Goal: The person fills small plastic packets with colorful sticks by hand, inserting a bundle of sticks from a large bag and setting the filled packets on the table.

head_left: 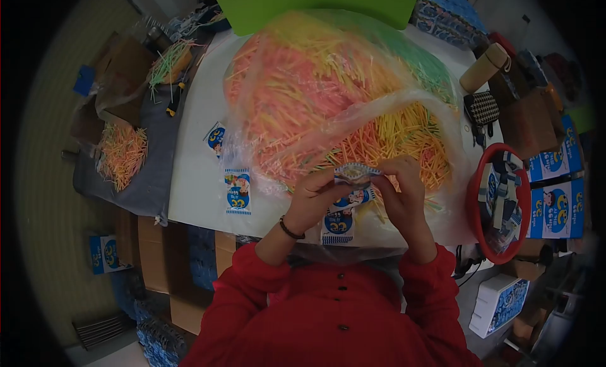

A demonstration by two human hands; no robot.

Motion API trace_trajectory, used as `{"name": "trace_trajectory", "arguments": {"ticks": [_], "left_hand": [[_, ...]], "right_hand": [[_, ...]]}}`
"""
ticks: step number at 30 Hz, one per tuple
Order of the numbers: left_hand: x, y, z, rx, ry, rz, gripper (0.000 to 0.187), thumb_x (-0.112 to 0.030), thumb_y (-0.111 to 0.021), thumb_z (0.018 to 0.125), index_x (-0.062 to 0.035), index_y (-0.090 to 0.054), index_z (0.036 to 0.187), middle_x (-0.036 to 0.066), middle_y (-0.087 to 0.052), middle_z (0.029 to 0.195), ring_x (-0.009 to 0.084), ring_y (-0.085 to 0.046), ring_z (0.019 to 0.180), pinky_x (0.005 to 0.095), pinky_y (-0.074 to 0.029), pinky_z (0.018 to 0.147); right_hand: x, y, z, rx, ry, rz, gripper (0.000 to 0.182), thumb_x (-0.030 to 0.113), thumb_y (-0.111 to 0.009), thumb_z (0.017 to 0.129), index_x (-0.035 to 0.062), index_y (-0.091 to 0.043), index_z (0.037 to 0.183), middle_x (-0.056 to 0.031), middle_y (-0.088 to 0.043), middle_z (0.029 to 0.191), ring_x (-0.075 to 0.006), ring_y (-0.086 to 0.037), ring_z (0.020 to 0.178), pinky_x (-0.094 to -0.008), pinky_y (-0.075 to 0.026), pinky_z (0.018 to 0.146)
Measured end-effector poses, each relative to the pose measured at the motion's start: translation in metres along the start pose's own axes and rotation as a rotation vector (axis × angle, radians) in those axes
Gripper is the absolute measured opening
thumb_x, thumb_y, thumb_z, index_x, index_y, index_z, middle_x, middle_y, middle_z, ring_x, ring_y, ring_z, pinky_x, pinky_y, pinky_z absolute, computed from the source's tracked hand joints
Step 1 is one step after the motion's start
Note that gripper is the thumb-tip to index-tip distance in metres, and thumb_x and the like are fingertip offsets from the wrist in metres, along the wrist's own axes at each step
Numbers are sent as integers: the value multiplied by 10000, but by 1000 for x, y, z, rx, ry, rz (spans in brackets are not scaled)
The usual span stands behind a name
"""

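Both of my hands hold one small printed packet (355, 172) in front of my chest. My left hand (314, 196) pinches its left end, and my right hand (402, 189) grips its right end. The packet's upper edge looks parted, but I cannot make out its contents. Just below, another blue and white packet (338, 225) lies near the table's front edge, partly overlapped by a further one. Beyond my hands a large clear plastic bag (372, 108) spills thin pink, yellow, orange and green sticks (297, 108).
Two packets lie left of the bag, one being a white and blue packet (238, 191). A red basket (473, 206) with packets stands right. Behind the bag rises a green panel (315, 4). Loose sticks (122, 153) rest on a dark grey surface (126, 199) at left.
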State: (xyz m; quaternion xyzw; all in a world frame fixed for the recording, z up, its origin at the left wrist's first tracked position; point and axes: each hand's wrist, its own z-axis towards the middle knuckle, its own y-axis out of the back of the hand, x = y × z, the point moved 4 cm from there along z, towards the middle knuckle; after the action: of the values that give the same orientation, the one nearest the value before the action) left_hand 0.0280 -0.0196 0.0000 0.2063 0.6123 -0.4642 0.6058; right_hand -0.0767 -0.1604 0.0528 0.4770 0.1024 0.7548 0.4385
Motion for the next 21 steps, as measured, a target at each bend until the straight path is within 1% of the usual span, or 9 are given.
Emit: {"name": "trace_trajectory", "arguments": {"ticks": [2,7,9,14,15,16,17,19,21], "left_hand": [[-9,-5,-1,-39,-33,7,375,46,-647,845,2,-604,1214,52,-639,1143,106,-604,1017,249,-488,877],[-25,18,-33,-24,-136,363,384,89,-655,823,5,-562,1187,102,-632,1123,176,-637,1005,290,-505,893],[-38,30,-57,-370,101,46,328,-7,-721,813,-14,-573,1106,65,-638,1028,157,-656,900,273,-535,792],[-49,116,-82,-627,99,357,309,-66,-735,824,-26,-564,1078,95,-619,1031,153,-626,809,284,-520,711],[-57,124,-80,-665,32,779,326,-82,-745,810,-33,-575,1084,102,-608,1045,185,-607,867,324,-499,760],[-62,125,-77,-689,-46,1206,344,-98,-755,796,-39,-586,1089,108,-597,1059,216,-588,925,364,-479,810],[-59,125,-77,-685,-47,1201,344,-98,-755,796,-39,-586,1089,108,-597,1059,216,-588,925,364,-479,810],[-79,86,-65,-688,-342,1722,359,-139,-770,757,-52,-618,1071,106,-579,1074,288,-523,1023,410,-386,922],[-62,64,-59,-459,-335,1650,376,-163,-770,744,-52,-618,1070,102,-571,1082,301,-508,1040,411,-369,934]], "right_hand": [[12,-2,0,-110,32,-35,197,21,-694,757,78,-615,928,-42,-625,873,-254,-565,798,-366,-363,771],[14,-23,-10,91,-136,233,174,14,-667,813,61,-613,971,-65,-625,901,-206,-584,822,-309,-419,763],[4,-8,-21,68,-284,330,152,12,-653,839,51,-610,980,-67,-625,903,-173,-589,833,-281,-438,759],[-49,73,-53,-418,-556,437,106,29,-587,921,-12,-600,1018,-32,-619,920,-93,-552,829,-229,-449,750],[-53,81,-60,-424,-561,420,106,29,-587,921,-12,-600,1018,-32,-619,920,-93,-552,829,-229,-449,750],[-53,85,-64,-293,-522,213,127,34,-606,906,-10,-597,1024,-41,-618,910,-109,-554,823,-241,-452,740],[-52,85,-65,-160,-479,11,151,39,-625,891,-8,-594,1031,-51,-617,900,-124,-555,817,-252,-455,730],[-46,78,-61,-24,-377,-144,204,77,-665,856,1,-597,1033,-71,-619,899,-164,-568,816,-290,-460,734],[-37,59,-57,115,-274,-296,260,115,-705,822,10,-599,1035,-91,-621,897,-203,-581,814,-327,-465,738]]}}
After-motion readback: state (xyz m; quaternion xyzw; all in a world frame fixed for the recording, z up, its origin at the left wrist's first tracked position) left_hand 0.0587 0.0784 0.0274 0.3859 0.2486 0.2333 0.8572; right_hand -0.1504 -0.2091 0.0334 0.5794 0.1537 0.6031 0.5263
